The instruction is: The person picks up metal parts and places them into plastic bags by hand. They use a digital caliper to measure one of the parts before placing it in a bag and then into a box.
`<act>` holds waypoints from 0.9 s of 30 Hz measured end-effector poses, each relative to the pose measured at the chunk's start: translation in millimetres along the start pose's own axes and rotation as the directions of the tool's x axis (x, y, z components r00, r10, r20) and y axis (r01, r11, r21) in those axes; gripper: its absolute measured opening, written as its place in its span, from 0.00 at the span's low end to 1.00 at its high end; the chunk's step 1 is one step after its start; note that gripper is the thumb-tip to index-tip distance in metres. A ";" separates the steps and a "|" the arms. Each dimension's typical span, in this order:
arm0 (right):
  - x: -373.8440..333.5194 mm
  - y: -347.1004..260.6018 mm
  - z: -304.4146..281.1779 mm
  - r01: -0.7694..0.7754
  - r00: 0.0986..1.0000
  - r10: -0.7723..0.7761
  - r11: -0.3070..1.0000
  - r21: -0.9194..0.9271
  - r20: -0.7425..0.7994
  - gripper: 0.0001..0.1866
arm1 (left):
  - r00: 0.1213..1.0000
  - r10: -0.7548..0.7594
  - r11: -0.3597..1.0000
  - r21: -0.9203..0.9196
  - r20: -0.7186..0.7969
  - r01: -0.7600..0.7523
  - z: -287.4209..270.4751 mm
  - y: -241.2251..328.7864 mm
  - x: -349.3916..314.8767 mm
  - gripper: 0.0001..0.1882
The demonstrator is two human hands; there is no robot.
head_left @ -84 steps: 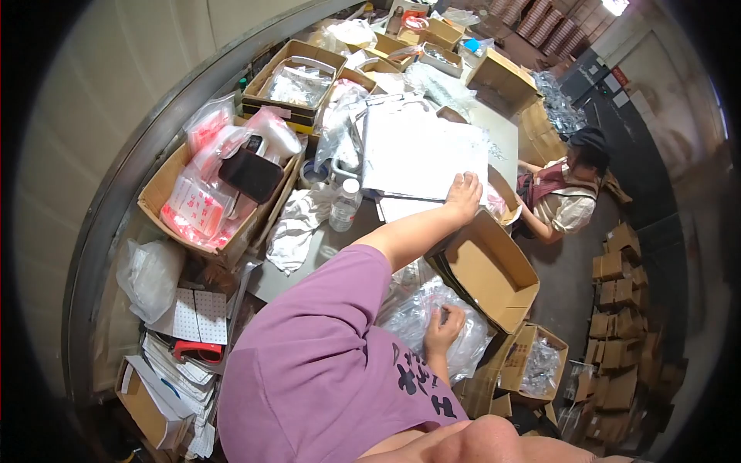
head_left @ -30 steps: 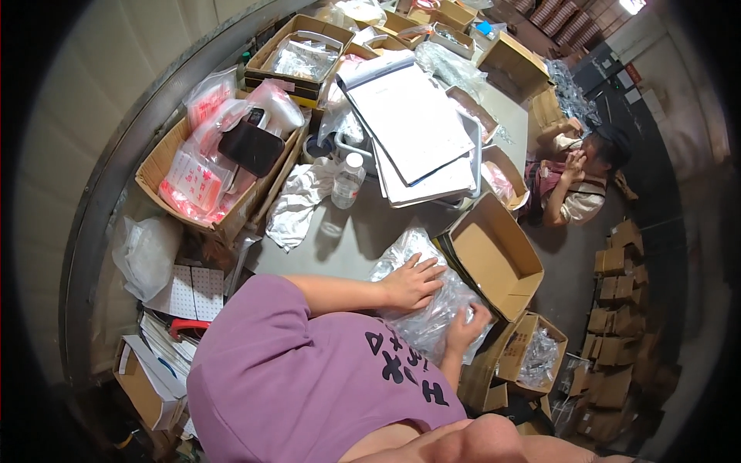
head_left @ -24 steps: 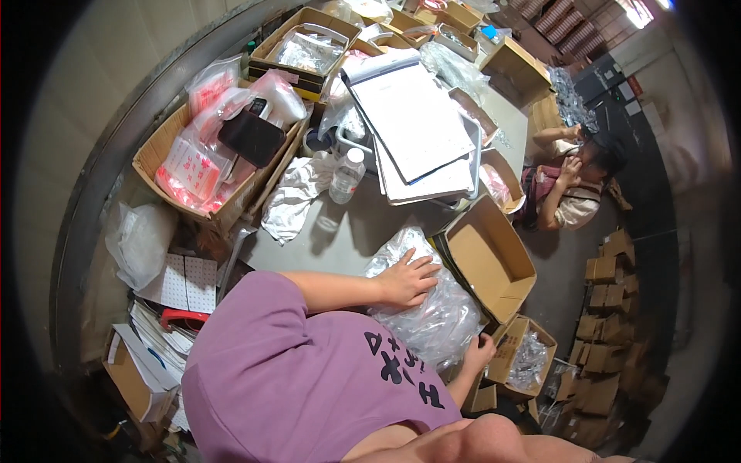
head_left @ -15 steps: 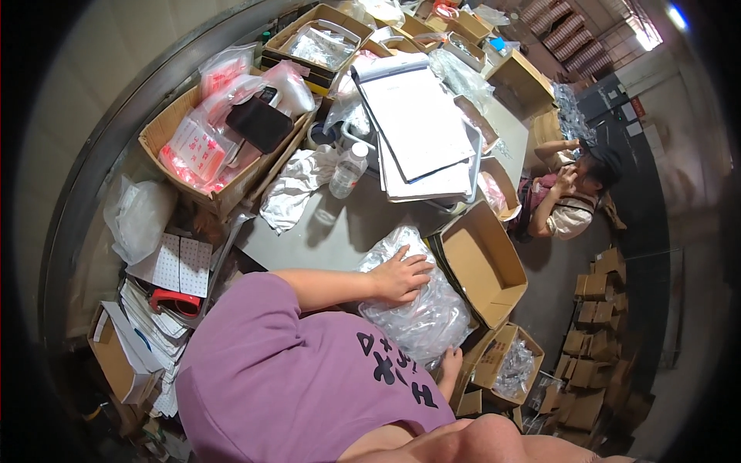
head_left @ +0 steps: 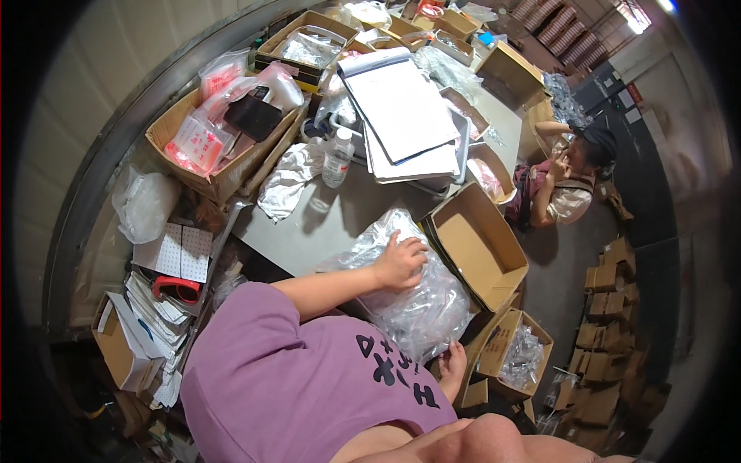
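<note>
Off the papers (head_left: 405,108), the left hand (head_left: 400,262) now lies spread on the clear bag (head_left: 432,305); right hand (head_left: 452,363) touches it too, grip unclear.

Worktable (head_left: 266,239): near edge, plastic bag (head_left: 428,309); right of bag, open carton (head_left: 480,241); on that carton's near side, second carton (head_left: 492,347), plastic packets (head_left: 522,359) inside. Toward right edge: clipboard (head_left: 401,108) on papers (head_left: 421,168), over plastic basket (head_left: 463,148). Left of basket, water bottle (head_left: 336,163); left of bottle, cloth (head_left: 285,185), by left edge. Farther left, third carton (head_left: 231,184) holding zip bags (head_left: 197,147).
</note>
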State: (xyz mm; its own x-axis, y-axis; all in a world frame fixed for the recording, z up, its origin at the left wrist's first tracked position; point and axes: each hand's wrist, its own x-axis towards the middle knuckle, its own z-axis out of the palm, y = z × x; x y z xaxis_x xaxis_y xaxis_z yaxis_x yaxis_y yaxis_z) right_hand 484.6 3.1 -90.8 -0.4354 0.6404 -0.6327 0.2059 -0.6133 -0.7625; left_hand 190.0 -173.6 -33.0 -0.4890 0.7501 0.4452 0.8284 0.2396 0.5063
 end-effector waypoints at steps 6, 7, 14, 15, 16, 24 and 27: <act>0.1 4.0 -3.0 0.101 0.989 -0.109 0.991 0.084 0.098 0.02 | 0.910 0.079 0.904 -0.415 0.408 0.108 44.1 97.8 8.7 0.19; 0.0 5.8 0.5 0.163 0.975 -0.177 0.980 0.116 0.130 0.03 | 0.814 0.030 0.874 -0.410 0.580 0.260 58.4 111.0 8.4 0.19; -8.4 22.0 5.3 0.184 0.921 -0.208 0.978 0.103 0.331 0.06 | 0.658 -0.194 0.959 0.000 0.727 0.282 96.4 155.4 6.4 0.15; -11.8 20.9 6.3 0.179 0.915 -0.203 0.979 0.100 0.348 0.06 | 0.658 -0.201 0.958 0.004 0.726 0.288 95.1 158.6 6.9 0.15; -6.9 20.9 -0.6 0.175 0.914 -0.199 0.980 0.098 0.354 0.06 | 0.650 -0.195 0.968 0.038 0.734 0.246 94.3 160.8 7.6 0.15; 17.9 19.7 1.8 0.044 0.867 -0.088 0.994 0.099 0.490 0.08 | 0.598 -0.225 0.967 0.100 0.769 0.235 126.6 143.2 9.8 0.13; 11.3 15.9 10.6 0.005 0.869 -0.081 0.988 0.155 0.488 0.07 | 0.550 -0.274 0.922 0.053 0.789 0.384 117.2 141.3 13.4 0.13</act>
State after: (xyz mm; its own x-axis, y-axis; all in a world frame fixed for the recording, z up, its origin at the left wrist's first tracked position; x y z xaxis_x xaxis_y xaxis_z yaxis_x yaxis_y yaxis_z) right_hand 473.6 -4.3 -108.6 -0.8230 0.3807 -0.4216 0.0649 -0.6743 -0.7356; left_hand 332.5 -57.5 -42.1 -0.2805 0.8329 -0.4771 0.5899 0.5417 0.5988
